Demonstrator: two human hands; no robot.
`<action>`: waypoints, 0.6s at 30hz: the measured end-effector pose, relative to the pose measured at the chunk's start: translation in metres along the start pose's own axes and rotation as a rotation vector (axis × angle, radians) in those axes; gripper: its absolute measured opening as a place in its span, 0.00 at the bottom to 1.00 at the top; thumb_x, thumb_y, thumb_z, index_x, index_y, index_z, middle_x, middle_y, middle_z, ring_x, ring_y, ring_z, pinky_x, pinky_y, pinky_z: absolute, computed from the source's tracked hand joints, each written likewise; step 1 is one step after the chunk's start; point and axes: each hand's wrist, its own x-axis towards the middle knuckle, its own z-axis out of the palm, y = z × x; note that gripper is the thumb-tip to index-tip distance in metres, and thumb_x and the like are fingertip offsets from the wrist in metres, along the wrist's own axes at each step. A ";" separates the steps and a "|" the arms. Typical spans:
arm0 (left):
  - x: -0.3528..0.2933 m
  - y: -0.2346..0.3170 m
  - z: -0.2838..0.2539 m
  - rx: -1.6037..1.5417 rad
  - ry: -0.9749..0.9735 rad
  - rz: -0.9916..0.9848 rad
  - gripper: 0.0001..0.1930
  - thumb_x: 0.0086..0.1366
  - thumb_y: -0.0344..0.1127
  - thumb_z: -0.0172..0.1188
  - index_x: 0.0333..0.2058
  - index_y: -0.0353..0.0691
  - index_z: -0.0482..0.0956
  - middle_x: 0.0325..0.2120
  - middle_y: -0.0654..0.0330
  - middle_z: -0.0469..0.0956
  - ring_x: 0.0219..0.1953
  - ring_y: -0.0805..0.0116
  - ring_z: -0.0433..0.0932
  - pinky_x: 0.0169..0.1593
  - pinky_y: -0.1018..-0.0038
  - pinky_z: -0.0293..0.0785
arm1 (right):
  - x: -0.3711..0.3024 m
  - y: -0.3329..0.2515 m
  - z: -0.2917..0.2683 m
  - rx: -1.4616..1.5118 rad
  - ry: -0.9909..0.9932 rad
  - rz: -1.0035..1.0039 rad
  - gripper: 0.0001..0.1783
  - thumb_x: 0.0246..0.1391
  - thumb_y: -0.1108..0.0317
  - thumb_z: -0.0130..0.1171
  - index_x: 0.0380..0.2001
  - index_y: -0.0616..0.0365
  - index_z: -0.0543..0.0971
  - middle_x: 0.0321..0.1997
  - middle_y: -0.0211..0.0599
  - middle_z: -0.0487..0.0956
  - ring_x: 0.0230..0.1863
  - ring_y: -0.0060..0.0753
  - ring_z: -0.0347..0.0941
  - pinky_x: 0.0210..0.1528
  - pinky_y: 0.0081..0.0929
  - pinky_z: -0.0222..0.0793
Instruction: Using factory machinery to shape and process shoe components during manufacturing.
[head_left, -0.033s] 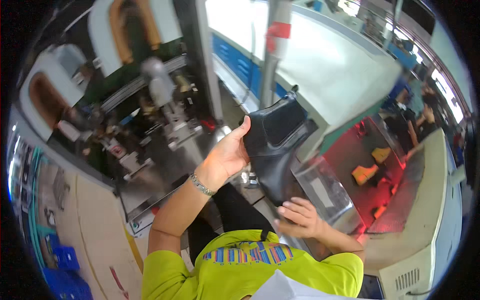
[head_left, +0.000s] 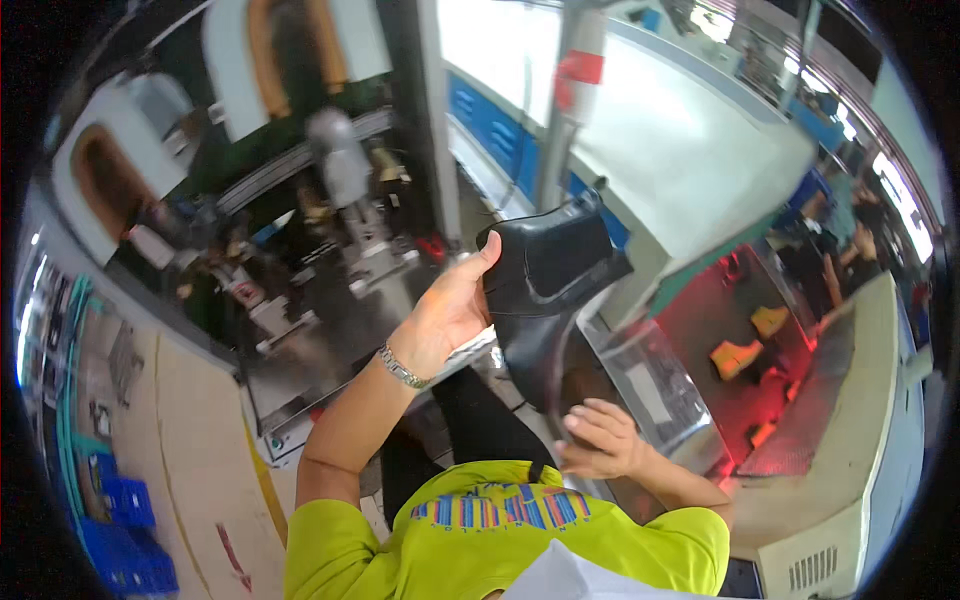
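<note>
You held a black ankle boot (head_left: 545, 290) up in front of your chest, between you and the grey machine (head_left: 350, 215) on your left. Your left hand (head_left: 450, 310) gripped the boot at its shaft, thumb stretched up along the leather and palm pressed against its side; a metal bracelet (head_left: 402, 368) sat on that wrist. Your right hand (head_left: 600, 440) was lower, its fingers curled at the boot's lower end; whether they actually closed on it or only touched it could not be told, because the boot's dark underside blurred into the shadow there.

The boot stood tilted, its opening toward the upper right and its sole end pointing down toward your right hand. Just behind it rose a grey post with a red band (head_left: 575, 80). To your right lay a clear plastic tray (head_left: 650, 385), and beyond it a red-lit conveyor (head_left: 790, 350) carried yellow shoe pieces (head_left: 735, 355). Blue crates (head_left: 120, 520) were stacked on the floor at your far left.
</note>
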 end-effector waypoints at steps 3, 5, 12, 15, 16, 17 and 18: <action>-0.054 0.037 -0.038 0.196 -0.043 0.202 0.17 0.61 0.42 0.50 0.44 0.38 0.70 0.40 0.63 0.74 0.42 0.73 0.72 0.49 0.74 0.65 | 0.004 0.045 0.030 0.023 0.236 0.627 0.07 0.48 0.67 0.54 0.26 0.59 0.74 0.30 0.35 0.73 0.29 0.35 0.69 0.35 0.29 0.65; -0.082 0.052 -0.053 0.304 -0.069 0.264 0.16 0.61 0.40 0.50 0.44 0.37 0.70 0.39 0.63 0.74 0.42 0.74 0.72 0.48 0.75 0.65 | 0.032 0.103 0.048 0.403 0.272 1.045 0.09 0.53 0.70 0.47 0.30 0.65 0.73 0.34 0.31 0.74 0.37 0.28 0.68 0.43 0.24 0.62; -0.157 0.081 -0.082 0.571 -0.239 0.152 0.20 0.59 0.40 0.54 0.46 0.32 0.69 0.39 0.64 0.74 0.41 0.79 0.70 0.47 0.81 0.64 | 0.221 0.098 0.154 1.728 -0.791 0.340 0.31 0.46 0.60 0.58 0.49 0.69 0.64 0.51 0.40 0.68 0.52 0.27 0.63 0.54 0.26 0.58; -0.202 0.095 -0.084 0.502 -0.118 0.024 0.24 0.55 0.41 0.58 0.45 0.28 0.68 0.38 0.60 0.74 0.41 0.75 0.71 0.46 0.79 0.66 | 0.257 0.079 0.185 1.868 -1.167 0.346 0.31 0.40 0.65 0.65 0.46 0.69 0.67 0.46 0.35 0.72 0.46 0.20 0.66 0.49 0.19 0.63; -0.219 0.098 -0.088 0.559 -0.060 -0.015 0.27 0.53 0.43 0.60 0.45 0.28 0.66 0.37 0.62 0.74 0.40 0.78 0.70 0.44 0.81 0.66 | 0.270 0.069 0.185 1.871 -1.300 0.282 0.27 0.41 0.65 0.64 0.43 0.68 0.69 0.41 0.32 0.73 0.43 0.18 0.67 0.46 0.17 0.64; -0.234 0.103 -0.092 0.566 -0.034 0.004 0.27 0.53 0.43 0.60 0.45 0.28 0.66 0.37 0.62 0.74 0.40 0.78 0.70 0.44 0.81 0.66 | 0.280 0.061 0.188 1.866 -1.429 0.216 0.23 0.43 0.65 0.63 0.40 0.67 0.70 0.37 0.29 0.74 0.40 0.16 0.67 0.43 0.15 0.65; -0.249 0.108 -0.097 0.691 -0.034 -0.013 0.27 0.52 0.43 0.61 0.45 0.27 0.67 0.35 0.64 0.74 0.38 0.79 0.70 0.42 0.82 0.66 | 0.287 0.058 0.193 1.738 -1.353 0.154 0.15 0.45 0.67 0.60 0.35 0.65 0.72 0.29 0.23 0.72 0.32 0.12 0.65 0.34 0.12 0.63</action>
